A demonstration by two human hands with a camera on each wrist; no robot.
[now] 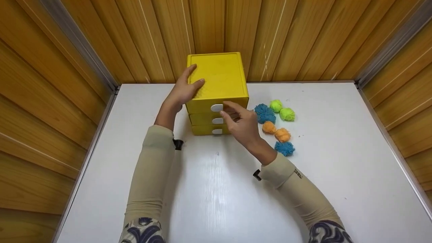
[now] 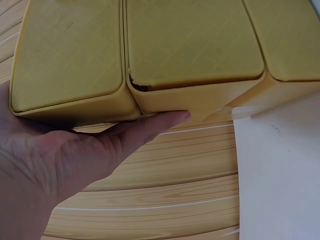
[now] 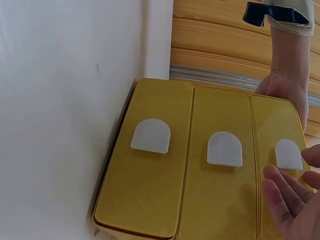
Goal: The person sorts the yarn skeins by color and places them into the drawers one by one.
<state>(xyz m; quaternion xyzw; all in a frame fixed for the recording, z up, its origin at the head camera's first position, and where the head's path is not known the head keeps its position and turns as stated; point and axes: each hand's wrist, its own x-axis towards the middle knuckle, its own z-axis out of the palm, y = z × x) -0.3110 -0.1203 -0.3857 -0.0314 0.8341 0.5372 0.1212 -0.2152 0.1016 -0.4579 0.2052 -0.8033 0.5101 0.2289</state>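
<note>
A yellow drawer box [image 1: 219, 74] with three stacked drawers stands on the white table, each drawer front carrying a white rounded handle. My left hand [image 1: 184, 90] rests against its left side, with fingertips over the top edge. In the left wrist view a straight finger [image 2: 150, 129] lies along the box's side. My right hand [image 1: 243, 125] is at the front, thumb and fingers apart beside the top drawer's handle [image 1: 216, 108]. The right wrist view shows fingertips [image 3: 272, 187] close around this handle [image 3: 288, 155]. All three drawers look pushed in.
Right of the box lie several yarn balls: blue ones [image 1: 264, 113] [image 1: 284, 148], lime green ones [image 1: 276, 105] [image 1: 287, 114] and orange ones [image 1: 269, 127] [image 1: 282, 135]. Wood-patterned panels [image 1: 293, 40] wall the white table [image 1: 216, 189] at the back and both sides.
</note>
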